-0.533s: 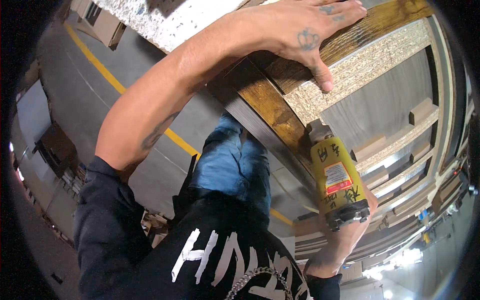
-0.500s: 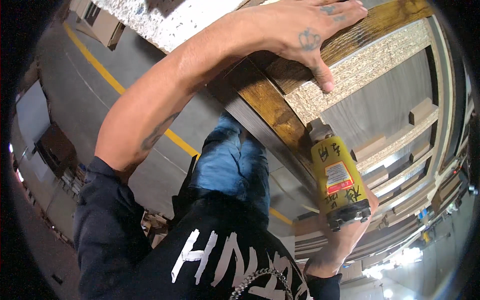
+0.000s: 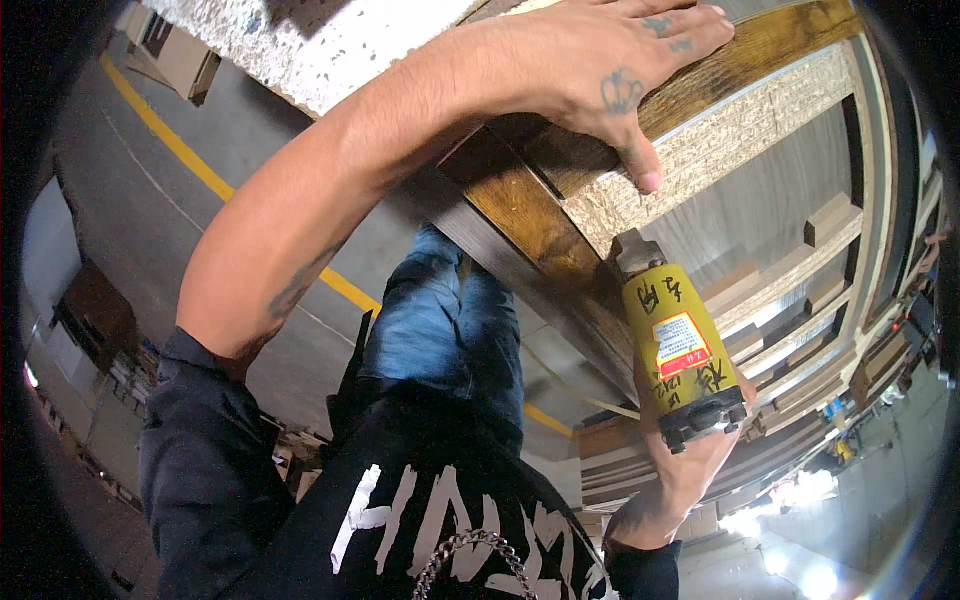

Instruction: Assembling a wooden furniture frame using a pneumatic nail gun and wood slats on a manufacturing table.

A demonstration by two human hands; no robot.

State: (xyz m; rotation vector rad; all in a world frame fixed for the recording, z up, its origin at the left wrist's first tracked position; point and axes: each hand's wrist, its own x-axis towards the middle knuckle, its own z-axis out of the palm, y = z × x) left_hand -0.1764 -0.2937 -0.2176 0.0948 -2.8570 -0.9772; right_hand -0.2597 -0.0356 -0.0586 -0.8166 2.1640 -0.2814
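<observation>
My left hand (image 3: 615, 85) lies flat on a brown-stained wooden frame (image 3: 770, 50). Its fingers stretch along the upper rail, and the thumb rests on a pale particleboard strip (image 3: 740, 135) set inside that rail. My right hand (image 3: 695, 455) is wrapped round the yellow nail gun (image 3: 680, 320), seen from above, with a black rear cap and a grey metal nose. The nose points at the inner corner, where the particleboard meets the brown side rail (image 3: 540, 225); whether it touches is hard to tell. The gun's body hides its handle and most of my right fingers.
Several wooden slats and small blocks (image 3: 835, 220) lie within and below the frame. A rough white slab (image 3: 330, 50) adjoins it at the upper left. Under me is a grey floor with a yellow line (image 3: 190, 165); cardboard (image 3: 170, 55) stands at the far left.
The whole view has shifted slightly. Against the frame, my left hand keeps its place, and the nail gun stays by the inner corner with only a slight change in its tilt.
</observation>
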